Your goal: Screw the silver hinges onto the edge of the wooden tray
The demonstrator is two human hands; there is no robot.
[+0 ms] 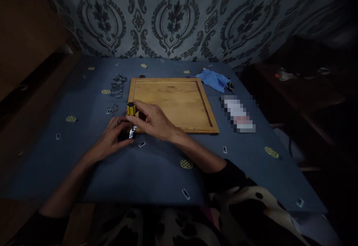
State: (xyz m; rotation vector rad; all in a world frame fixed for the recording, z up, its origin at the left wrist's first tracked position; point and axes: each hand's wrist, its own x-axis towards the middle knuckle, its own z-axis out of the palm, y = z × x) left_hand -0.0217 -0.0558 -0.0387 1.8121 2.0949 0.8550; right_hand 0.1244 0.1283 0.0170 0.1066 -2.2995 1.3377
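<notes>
A wooden tray-like board (173, 102) lies on a table covered with a blue cloth (156, 171). At the board's near left corner, my right hand (152, 121) is closed round a yellow-and-black screwdriver handle (131, 108), held upright. My left hand (113, 136) is pinched on a small shiny metal bracket (132, 132) pressed against that corner, just below the screwdriver. The screwdriver's tip is hidden between the two hands.
A pile of metal hooks or brackets (117, 84) and several small screws (112, 108) lie left of the board. A crumpled blue cloth (213, 80) sits at the back right, with a blurred flat object (239, 114) right of the board. Patterned wall behind.
</notes>
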